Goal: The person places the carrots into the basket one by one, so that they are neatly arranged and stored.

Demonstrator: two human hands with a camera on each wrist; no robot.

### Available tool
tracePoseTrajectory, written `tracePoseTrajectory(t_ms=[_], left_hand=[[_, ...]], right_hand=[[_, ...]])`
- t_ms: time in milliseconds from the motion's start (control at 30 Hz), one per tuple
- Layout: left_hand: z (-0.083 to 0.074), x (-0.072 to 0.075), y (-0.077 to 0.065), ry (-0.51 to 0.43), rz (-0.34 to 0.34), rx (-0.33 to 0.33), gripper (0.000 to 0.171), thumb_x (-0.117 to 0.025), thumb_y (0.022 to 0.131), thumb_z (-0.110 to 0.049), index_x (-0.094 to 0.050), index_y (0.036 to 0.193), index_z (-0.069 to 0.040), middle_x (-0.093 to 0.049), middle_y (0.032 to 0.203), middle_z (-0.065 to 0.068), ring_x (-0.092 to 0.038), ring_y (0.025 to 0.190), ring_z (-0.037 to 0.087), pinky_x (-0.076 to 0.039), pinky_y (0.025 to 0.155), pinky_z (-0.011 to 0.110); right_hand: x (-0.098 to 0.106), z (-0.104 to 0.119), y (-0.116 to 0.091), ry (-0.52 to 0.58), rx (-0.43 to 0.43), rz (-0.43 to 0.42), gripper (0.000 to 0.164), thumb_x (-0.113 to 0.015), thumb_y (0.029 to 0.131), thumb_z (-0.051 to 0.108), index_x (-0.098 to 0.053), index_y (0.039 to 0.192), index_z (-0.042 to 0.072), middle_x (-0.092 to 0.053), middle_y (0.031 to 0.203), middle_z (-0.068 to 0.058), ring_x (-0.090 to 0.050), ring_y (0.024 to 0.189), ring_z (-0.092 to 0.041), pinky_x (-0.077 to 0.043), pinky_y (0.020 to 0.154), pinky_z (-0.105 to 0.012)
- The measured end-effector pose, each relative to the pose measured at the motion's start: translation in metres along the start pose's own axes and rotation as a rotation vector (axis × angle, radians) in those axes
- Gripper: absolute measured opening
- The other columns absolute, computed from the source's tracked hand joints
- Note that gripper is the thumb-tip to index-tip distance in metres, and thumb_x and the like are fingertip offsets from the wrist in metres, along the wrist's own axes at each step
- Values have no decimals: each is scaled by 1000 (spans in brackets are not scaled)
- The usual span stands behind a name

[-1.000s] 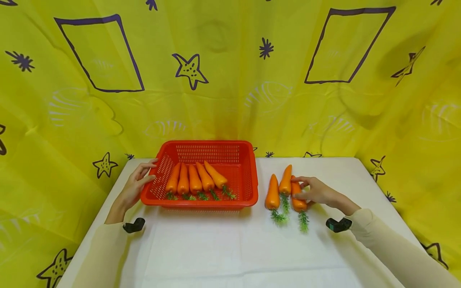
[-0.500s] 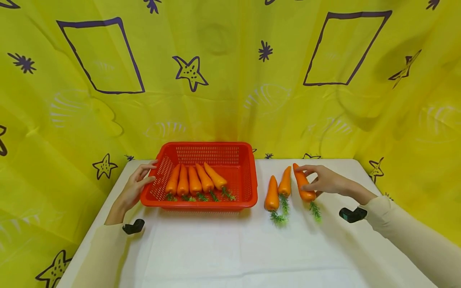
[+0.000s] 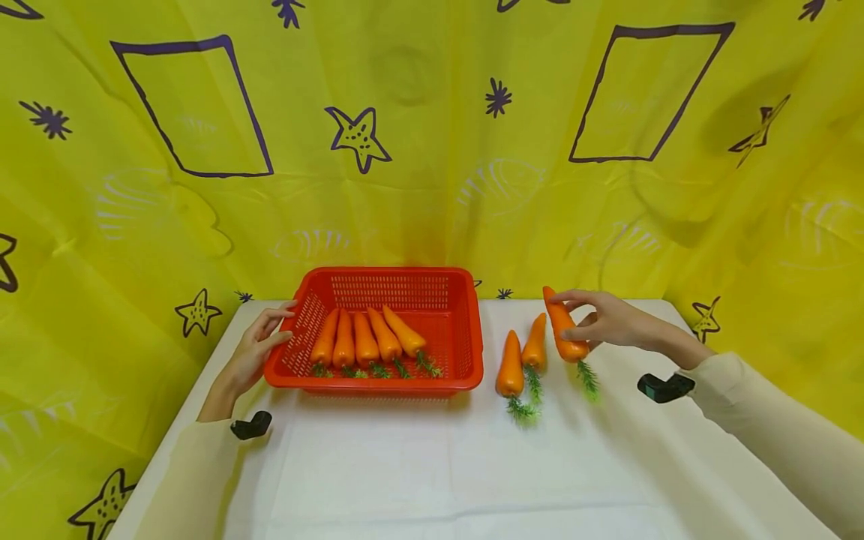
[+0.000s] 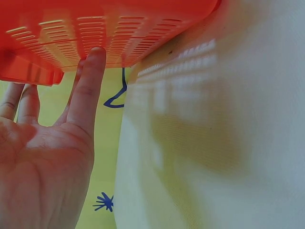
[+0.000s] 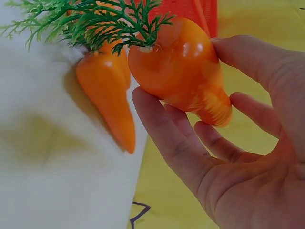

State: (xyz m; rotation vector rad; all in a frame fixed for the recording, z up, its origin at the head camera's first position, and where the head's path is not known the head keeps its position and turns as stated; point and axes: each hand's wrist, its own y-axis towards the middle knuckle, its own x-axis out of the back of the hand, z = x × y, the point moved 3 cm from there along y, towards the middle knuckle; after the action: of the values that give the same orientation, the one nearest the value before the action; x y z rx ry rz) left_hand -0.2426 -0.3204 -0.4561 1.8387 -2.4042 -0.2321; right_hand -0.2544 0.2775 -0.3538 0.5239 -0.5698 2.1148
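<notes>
My left hand (image 3: 253, 349) is at the left side of a red plastic basket (image 3: 391, 382), its fingers resting against the rim. In the left wrist view, one straight finger (image 4: 88, 95) touches the slotted outer wall (image 4: 138, 36). Several orange carrots with green fronds lie side by side in the basket, the rightmost carrot (image 3: 403, 330) slanting. My right hand (image 3: 610, 321) holds a carrot (image 3: 565, 336) between thumb and fingers, its tip upward and fronds (image 3: 587, 380) hanging down. Beside it, two carrots lie on the table: a nearer carrot (image 3: 511, 367) and a farther carrot (image 3: 535, 343).
The table has a white cloth (image 3: 378, 465). Behind it and along both sides hangs a yellow curtain (image 3: 418, 202) with dark starfish drawings. The basket stands near the table's back edge, left of the loose carrots.
My right hand has taken hold of the rightmost loose carrot and drawn it right, away from the other two, then up off the cloth. My left hand has stayed at the basket.
</notes>
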Motion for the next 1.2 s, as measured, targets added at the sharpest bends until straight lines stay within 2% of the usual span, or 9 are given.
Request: tracePoseTrajectory(t_ms=[167,467,600,700,833,900,1033,1200], left_hand=[[1,0,0,4,-11,12,33,-50,108,-6,-43,140,2,-23,168,6,-19,153,26,-56,94,28],[1,0,0,5,-4,2,33,-50,107,-5,-43,139,2,-23,168,8,-15,155,28,-55,94,27],[1,0,1,3,-4,-8,31,-50,107,-4,-45,138,1,-23,168,8,-10,157,29,-55,95,26],[2,0,1,-1,-8,-7,31,-50,107,-4,-45,137,1,-23,168,8,-9,157,28,-55,95,26],[2,0,-1,-8,-13,6,32,-51,107,-6,-45,138,2,-24,168,7,-13,156,26,-55,95,27],[3,0,-3,-11,-16,12,32,-51,107,-7,-44,138,2,-25,167,6,-15,155,26,-55,94,27],[4,0,-3,-8,-17,4,33,-51,107,-7,-44,138,3,-24,168,7,-17,154,26,-55,94,26],[2,1,-1,9,-6,-9,34,-51,107,-6,-43,138,4,-23,167,9,-20,153,24,-54,95,24]], right_hand=[[-1,20,14,-18,26,17,69,-76,94,16,-42,153,3,-39,145,-30,-70,102,-32,-62,76,-40],[-19,66,57,-89,95,76,68,-75,95,17,-44,154,6,-42,148,-27,-71,103,-33,-62,78,-42],[-33,86,82,-90,120,102,68,-75,95,19,-44,155,8,-43,149,-25,-71,105,-33,-62,79,-42],[-48,99,101,-67,129,118,67,-76,95,18,-46,154,10,-43,149,-23,-71,98,-32,-62,77,-42],[-69,115,127,-39,137,133,66,-77,94,19,-48,153,12,-45,148,-21,-70,87,-28,-62,75,-42],[-80,121,140,-22,144,142,66,-77,94,20,-48,153,13,-45,148,-21,-70,87,-27,-62,76,-43],[-101,129,164,34,154,170,65,-77,94,20,-48,153,13,-45,148,-20,-69,99,-28,-62,79,-47],[-127,134,189,115,159,201,65,-76,95,17,-48,153,12,-45,149,-19,-55,126,-30,-59,85,-53]])
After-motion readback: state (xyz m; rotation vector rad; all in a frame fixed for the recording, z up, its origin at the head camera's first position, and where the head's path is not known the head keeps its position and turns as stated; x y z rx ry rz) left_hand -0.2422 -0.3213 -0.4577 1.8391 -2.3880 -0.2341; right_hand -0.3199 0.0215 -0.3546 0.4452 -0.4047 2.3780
